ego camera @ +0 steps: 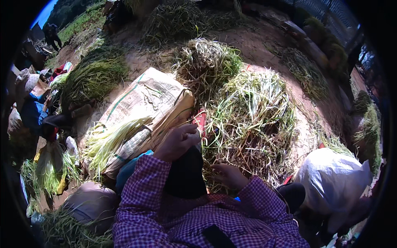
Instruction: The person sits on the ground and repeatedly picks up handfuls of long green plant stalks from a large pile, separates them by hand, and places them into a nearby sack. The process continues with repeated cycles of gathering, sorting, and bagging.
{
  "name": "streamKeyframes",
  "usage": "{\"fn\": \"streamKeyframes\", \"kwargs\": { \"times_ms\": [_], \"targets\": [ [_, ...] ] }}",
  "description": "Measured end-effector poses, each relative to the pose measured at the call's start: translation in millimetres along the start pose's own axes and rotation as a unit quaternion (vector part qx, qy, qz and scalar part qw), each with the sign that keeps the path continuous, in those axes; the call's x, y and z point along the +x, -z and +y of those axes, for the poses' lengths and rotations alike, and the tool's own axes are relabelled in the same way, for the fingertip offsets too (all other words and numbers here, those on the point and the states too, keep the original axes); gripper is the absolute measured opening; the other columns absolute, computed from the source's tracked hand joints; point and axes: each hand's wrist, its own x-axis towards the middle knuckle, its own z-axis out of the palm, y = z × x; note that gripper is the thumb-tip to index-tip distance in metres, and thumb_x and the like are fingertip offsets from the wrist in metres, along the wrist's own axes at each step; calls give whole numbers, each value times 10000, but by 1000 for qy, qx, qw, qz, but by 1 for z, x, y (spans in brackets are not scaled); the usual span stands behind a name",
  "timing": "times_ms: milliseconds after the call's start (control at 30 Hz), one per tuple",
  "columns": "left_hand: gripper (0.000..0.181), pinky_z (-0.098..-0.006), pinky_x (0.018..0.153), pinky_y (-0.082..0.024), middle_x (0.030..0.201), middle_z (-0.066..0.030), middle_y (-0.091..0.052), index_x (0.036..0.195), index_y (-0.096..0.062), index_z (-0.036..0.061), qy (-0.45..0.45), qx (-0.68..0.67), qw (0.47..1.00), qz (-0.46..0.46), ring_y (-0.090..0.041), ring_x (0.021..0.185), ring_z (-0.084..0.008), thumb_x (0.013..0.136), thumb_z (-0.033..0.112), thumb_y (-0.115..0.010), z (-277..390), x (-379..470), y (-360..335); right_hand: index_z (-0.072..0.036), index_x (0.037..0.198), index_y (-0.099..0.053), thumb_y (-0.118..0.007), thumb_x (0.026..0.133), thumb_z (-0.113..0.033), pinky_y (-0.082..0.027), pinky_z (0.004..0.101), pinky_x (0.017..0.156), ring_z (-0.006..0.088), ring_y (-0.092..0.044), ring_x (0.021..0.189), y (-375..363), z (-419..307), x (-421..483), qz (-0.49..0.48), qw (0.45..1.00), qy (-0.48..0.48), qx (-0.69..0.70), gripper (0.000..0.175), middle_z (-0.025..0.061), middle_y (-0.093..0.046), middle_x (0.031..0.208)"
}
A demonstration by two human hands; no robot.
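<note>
My left hand is raised over my dark-trousered knee, its fingers curled together. Whether something thin is pinched there I cannot tell. Lower and to the right, my right hand hovers at the near edge of a heap of tangled green and dried leafy stalks; its fingers are loosely spread and partly in shadow, with nothing visible in them. Left of my knee lies a stuffed woven sack with green stripes. A bundle of pale yellow-green stalks rests across its near side.
A white sack stands at the right. More leafy heaps lie on the bare earth. At the left sits a person in a blue top, near bundled stalks. Another person stands far back.
</note>
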Motion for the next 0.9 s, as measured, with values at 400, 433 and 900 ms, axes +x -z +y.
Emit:
{"fn": "streamKeyframes", "kwargs": {
  "times_ms": [400, 433, 900],
  "targets": [
    [200, -403, 801, -446, 934, -81, -656, 848, -684, 67, -106, 231, 954, 159, -586, 951, -285, 781, 253, -655, 15, -45, -48, -2, 1265, -496, -588, 873, -283, -500, 385, 821, 310, -638, 934, -62, 33, -60, -60, 994, -15, -88, 491, 198, -652, 1008],
    [201, -406, 804, -446, 936, -85, -656, 843, -686, 65, -104, 232, 954, 158, -588, 949, -289, 781, 254, -655, 15, -44, -49, -25, 1274, -493, -580, 876, -304, -497, 402, 826, 319, -636, 932, -65, 31, -62, -55, 993, -16, -101, 494, 195, -654, 1001],
    [216, -414, 794, -450, 883, -116, -633, 837, -670, 25, -80, 178, 967, 166, -583, 908, -308, 786, 234, -648, 11, -47, -51, -86, 1258, -511, -554, 895, -345, -489, 440, 845, 329, -623, 964, -72, 29, -74, -30, 986, 6, -164, 448, 179, -641, 1058]
  ]
}}
